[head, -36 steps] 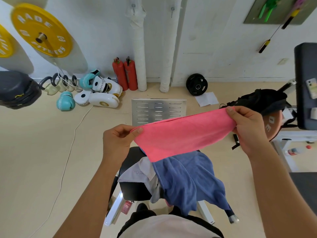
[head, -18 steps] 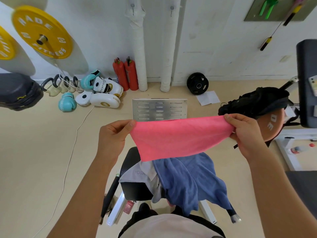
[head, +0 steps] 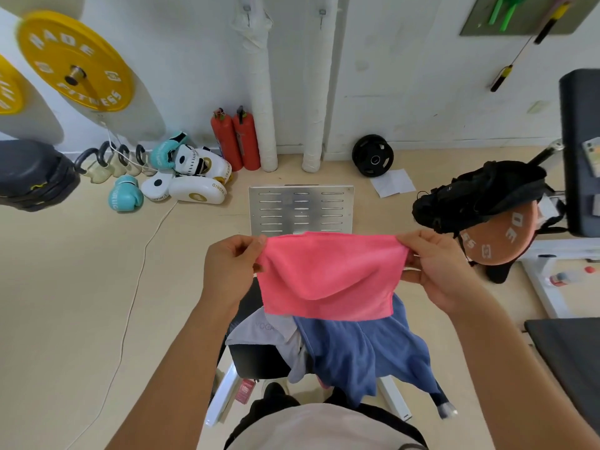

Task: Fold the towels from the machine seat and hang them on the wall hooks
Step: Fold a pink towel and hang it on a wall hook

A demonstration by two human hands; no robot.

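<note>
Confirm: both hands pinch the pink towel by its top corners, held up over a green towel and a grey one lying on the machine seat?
Not quite. The towel under the pink towel is blue, not green; the head view shows it. The rest holds: left hand and right hand pinch the top corners, and the grey towel lies on the machine seat.

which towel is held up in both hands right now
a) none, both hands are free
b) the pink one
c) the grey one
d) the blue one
b: the left hand and right hand pinch the top corners of the pink towel, while the blue towel and grey towel lie on the seat.
</note>
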